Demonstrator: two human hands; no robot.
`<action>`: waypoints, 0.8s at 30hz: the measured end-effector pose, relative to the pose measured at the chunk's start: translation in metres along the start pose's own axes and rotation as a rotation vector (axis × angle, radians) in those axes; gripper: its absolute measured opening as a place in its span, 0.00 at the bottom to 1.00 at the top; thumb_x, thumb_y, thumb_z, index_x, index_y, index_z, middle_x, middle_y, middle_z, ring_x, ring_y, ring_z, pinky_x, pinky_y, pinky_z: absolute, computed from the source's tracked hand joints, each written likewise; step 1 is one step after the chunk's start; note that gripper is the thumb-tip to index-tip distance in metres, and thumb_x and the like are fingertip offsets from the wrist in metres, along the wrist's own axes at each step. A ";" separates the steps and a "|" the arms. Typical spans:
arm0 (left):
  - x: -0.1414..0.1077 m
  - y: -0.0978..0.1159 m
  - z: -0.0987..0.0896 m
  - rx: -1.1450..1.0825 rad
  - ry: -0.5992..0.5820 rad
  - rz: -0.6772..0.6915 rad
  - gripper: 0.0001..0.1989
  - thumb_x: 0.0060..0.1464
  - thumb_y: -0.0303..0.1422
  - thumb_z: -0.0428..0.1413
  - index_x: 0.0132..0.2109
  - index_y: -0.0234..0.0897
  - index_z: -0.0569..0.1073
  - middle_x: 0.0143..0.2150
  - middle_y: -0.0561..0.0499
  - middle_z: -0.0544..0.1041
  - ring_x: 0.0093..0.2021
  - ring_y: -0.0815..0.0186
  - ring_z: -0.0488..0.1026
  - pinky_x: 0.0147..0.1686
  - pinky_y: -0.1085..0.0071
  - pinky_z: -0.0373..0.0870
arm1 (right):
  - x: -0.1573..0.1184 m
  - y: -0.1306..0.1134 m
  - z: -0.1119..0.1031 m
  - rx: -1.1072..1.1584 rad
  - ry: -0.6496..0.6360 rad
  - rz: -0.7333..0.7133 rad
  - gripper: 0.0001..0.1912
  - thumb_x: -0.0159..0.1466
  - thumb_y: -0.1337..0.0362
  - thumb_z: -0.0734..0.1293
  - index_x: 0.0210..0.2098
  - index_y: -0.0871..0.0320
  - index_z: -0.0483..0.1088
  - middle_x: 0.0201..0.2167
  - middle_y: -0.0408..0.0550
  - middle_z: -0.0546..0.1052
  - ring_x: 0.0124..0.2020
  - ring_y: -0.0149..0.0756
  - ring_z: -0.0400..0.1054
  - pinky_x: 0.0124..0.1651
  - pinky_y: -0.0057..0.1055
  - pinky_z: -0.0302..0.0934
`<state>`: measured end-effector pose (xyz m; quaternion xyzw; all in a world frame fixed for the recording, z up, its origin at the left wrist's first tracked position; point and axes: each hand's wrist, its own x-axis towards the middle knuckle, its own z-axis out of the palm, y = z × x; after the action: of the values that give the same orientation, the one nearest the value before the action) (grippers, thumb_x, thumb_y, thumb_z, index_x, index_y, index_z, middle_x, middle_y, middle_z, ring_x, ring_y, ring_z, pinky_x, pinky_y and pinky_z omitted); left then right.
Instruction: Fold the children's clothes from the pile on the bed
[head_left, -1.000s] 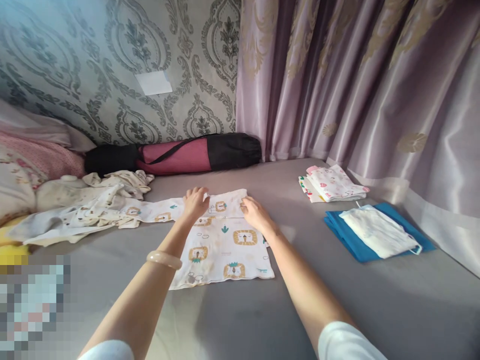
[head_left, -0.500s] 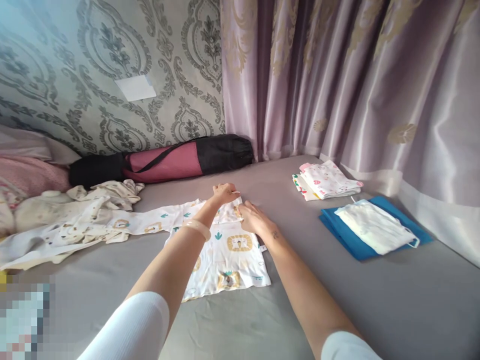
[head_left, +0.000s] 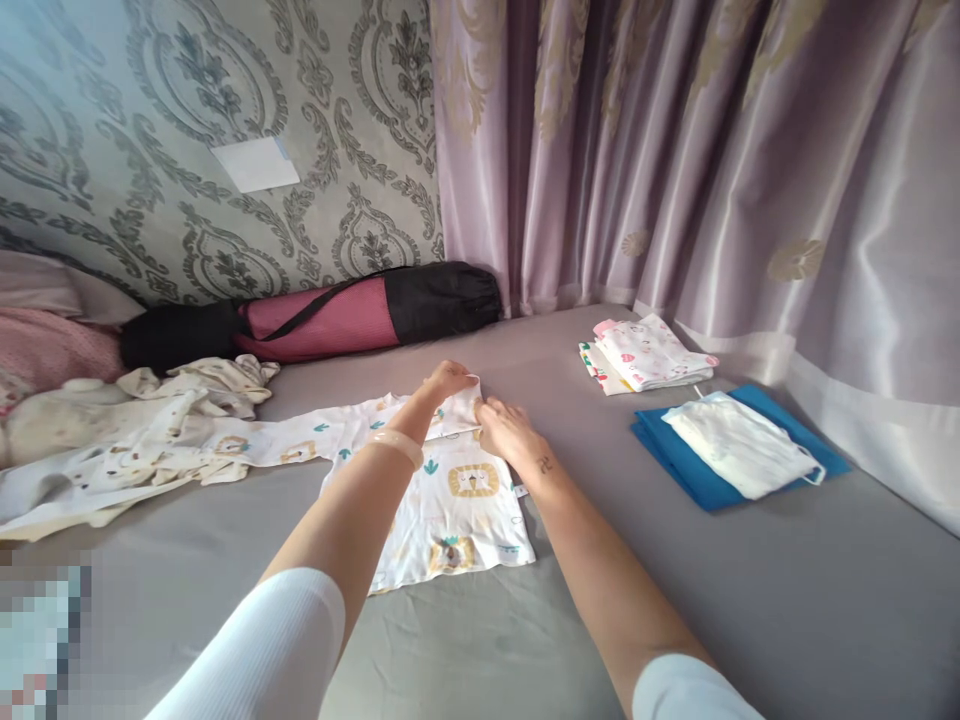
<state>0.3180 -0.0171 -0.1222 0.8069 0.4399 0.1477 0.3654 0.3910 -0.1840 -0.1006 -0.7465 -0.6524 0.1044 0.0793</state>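
Observation:
A small white shirt printed with lions and green leaves lies spread on the grey sheet. Its left sleeve stretches out flat, while the right sleeve is folded in across the chest. My left hand is closed on the folded sleeve near the shoulder, its fingertips partly hidden. Close beside it, my right hand has its fingers bent together at the shirt's right edge, pinching the sleeve cloth. A small tag sticks out from the side seam below my right wrist.
Crumpled pale clothes lie at the left, touching the sleeve's end. A black and pink long bag rests along the wall. At the right are folded printed cloths and a white folded garment on blue cloth.
My left hand has lifted the sleeve's edge slightly at the shoulder. My right hand stays at the shirt's right edge. The whole view has shifted a little.

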 end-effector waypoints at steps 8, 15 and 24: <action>-0.003 0.000 0.021 0.255 0.066 0.014 0.12 0.55 0.41 0.55 0.39 0.39 0.79 0.39 0.47 0.80 0.50 0.51 0.70 0.54 0.50 0.55 | 0.000 0.000 -0.011 -0.001 -0.100 0.103 0.17 0.63 0.74 0.60 0.49 0.58 0.71 0.48 0.58 0.77 0.51 0.46 0.71 0.49 0.36 0.60; -0.030 0.003 0.024 0.614 0.325 0.182 0.25 0.61 0.47 0.49 0.59 0.37 0.67 0.56 0.37 0.70 0.56 0.49 0.62 0.54 0.55 0.55 | 0.002 0.003 -0.016 0.047 -0.126 0.112 0.15 0.61 0.71 0.63 0.45 0.56 0.74 0.45 0.57 0.79 0.49 0.48 0.73 0.46 0.36 0.62; -0.113 -0.056 -0.024 0.779 0.272 0.064 0.16 0.63 0.37 0.45 0.51 0.38 0.72 0.51 0.40 0.73 0.54 0.50 0.65 0.52 0.56 0.59 | 0.021 -0.012 0.005 0.086 0.141 -0.048 0.22 0.68 0.72 0.51 0.54 0.59 0.70 0.54 0.54 0.74 0.55 0.38 0.66 0.56 0.30 0.57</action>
<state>0.2066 -0.0787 -0.1365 0.8712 0.4820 0.0866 -0.0337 0.3805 -0.1615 -0.1033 -0.7321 -0.6577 0.0777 0.1595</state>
